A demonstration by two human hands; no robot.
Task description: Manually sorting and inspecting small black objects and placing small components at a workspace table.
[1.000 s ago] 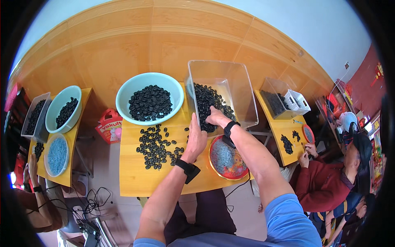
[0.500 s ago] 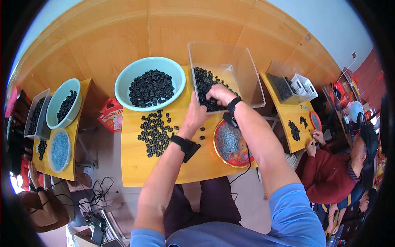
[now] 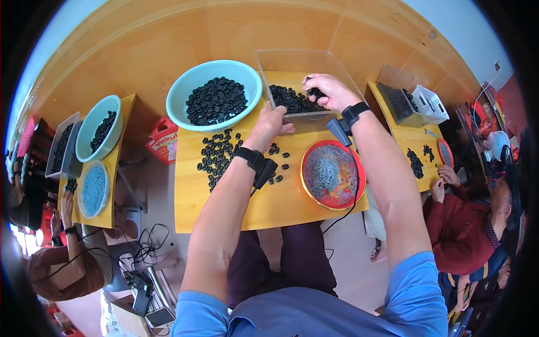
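My left hand (image 3: 272,121) is closed on the near left corner of a clear plastic box (image 3: 311,117), its fingers wrapped over the wall. My right hand (image 3: 332,93) is inside the box, lifted over its right part and curled around several small black oval pieces (image 3: 315,93). More black oval pieces (image 3: 289,100) are heaped at the box's left side. A pale green basin (image 3: 175,106) full of like pieces stands left of the box. Loose black ovals (image 3: 218,154) are scattered on the table below the basin, left of my left forearm.
On the yellow table (image 3: 264,208) a red round tray (image 3: 306,181) holds thin silvery bits, beside my right forearm. A person in a dark red top (image 3: 460,233) sits at the right table, another person at the left table. Cables (image 3: 143,244) lie on the floor at left.
My right hand has risen out of the heap and moved right, now with black oval pieces in it. My left hand stays on the box. The whole view has shifted slightly.
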